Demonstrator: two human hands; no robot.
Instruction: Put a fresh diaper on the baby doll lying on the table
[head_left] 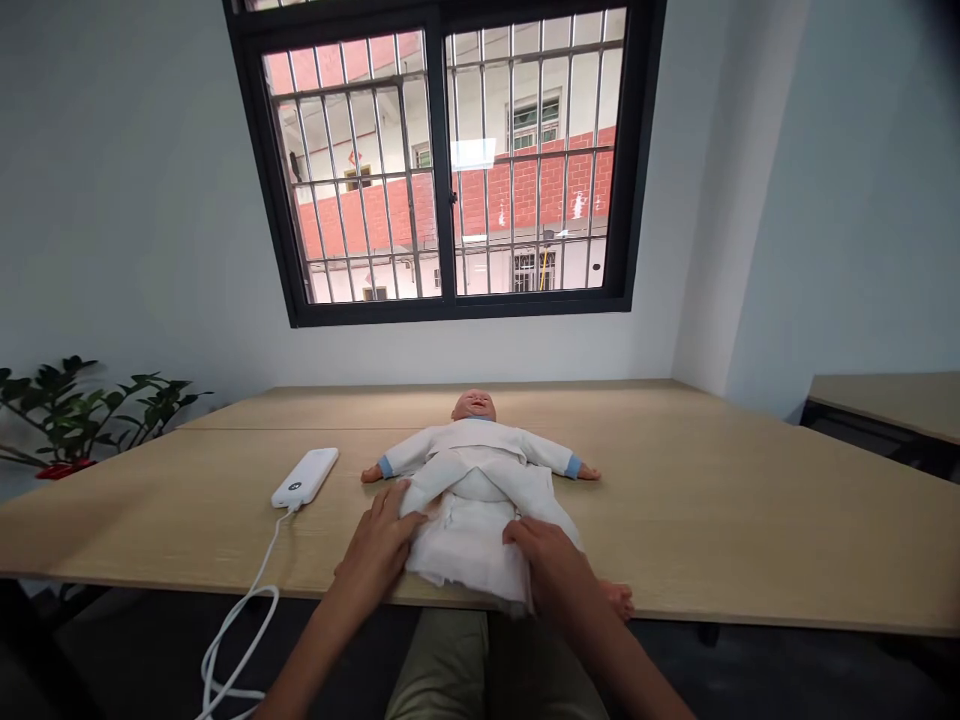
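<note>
Now both hands (379,550) (551,572) on cloth (469,555)

Probably a training room: infant manikin (474,406) on a long desk (712,530), barred window (450,150).

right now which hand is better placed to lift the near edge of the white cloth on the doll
Right, I'd judge. The right hand lies on the cloth close to its near edge, with its fingers on the fabric. The left hand sits farther up, at the cloth's side, beside the doll.
</note>
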